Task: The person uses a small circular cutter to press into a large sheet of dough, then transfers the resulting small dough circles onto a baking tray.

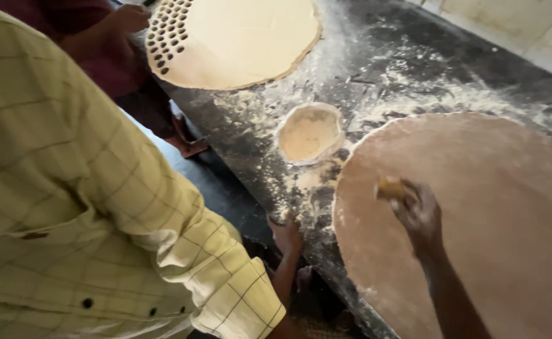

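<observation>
A large round sheet of brown dough (489, 207) lies flat on the black, flour-dusted table (389, 56). My right hand (417, 213) hovers over the sheet's left part, its fingers closed on a small tan piece (390, 188); what the piece is cannot be told. My left hand (286, 236) comes out of a yellow checked sleeve (238, 295) and rests on the table's near edge, holding nothing. A small round bowl of flour (310, 133) stands between the two dough sheets, just left of the brown one.
A paler dough sheet (244, 37) with several round holes cut along its left side lies at the far end. Another person in a dark red top has a hand (128, 17) at its edge, and a bare foot (191, 147) on the floor.
</observation>
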